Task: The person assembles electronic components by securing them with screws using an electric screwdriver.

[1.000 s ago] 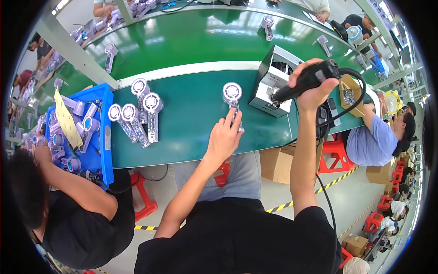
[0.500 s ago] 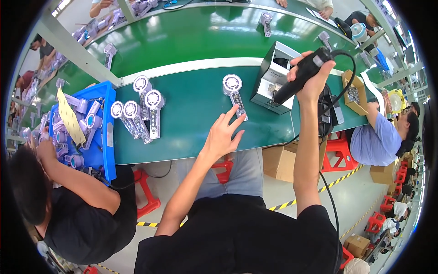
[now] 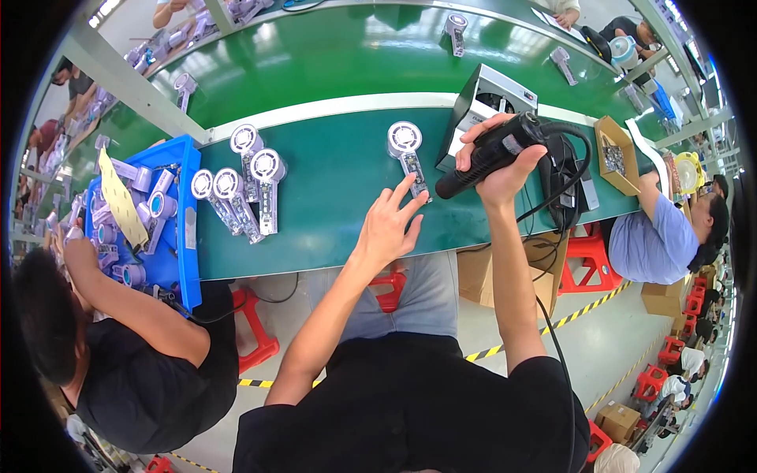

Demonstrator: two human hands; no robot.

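1. A lilac-and-white plastic unit with a round, slotted head and an open handle showing circuitry [image 3: 409, 158] lies on the dark green bench top [image 3: 339, 225], head away from the person, handle angled slightly right.
2. The left hand [image 3: 385, 227] is at the handle: fingers spread, two fingertips at its lower part, apparently in contact; thumb stands clear. No pinch.
3. The right hand [image 3: 509, 180] wraps its fingers around a black cylindrical corded tool [image 3: 487, 163]. The tool's blunt end slants down and left, near the handle but apart from it.
4. Behind the tool: a grey-white box-shaped device with a dark round opening [image 3: 505, 85]. Contact with the tool: cannot tell.
5. Right of this: an open brown cardboard box [image 3: 628, 183] containing small parts.
6. Left on the bench: four similar lilac units [image 3: 268, 167], clustered, heads away from the person.
7. Farther left: a blue plastic tray [image 3: 190, 229] with more units and a pale yellow strip [image 3: 118, 205]; a co-worker in black [image 3: 150, 394] sits beside it.
8. Beyond the bench: a glossy green surface [image 3: 315, 63] bearing scattered units.
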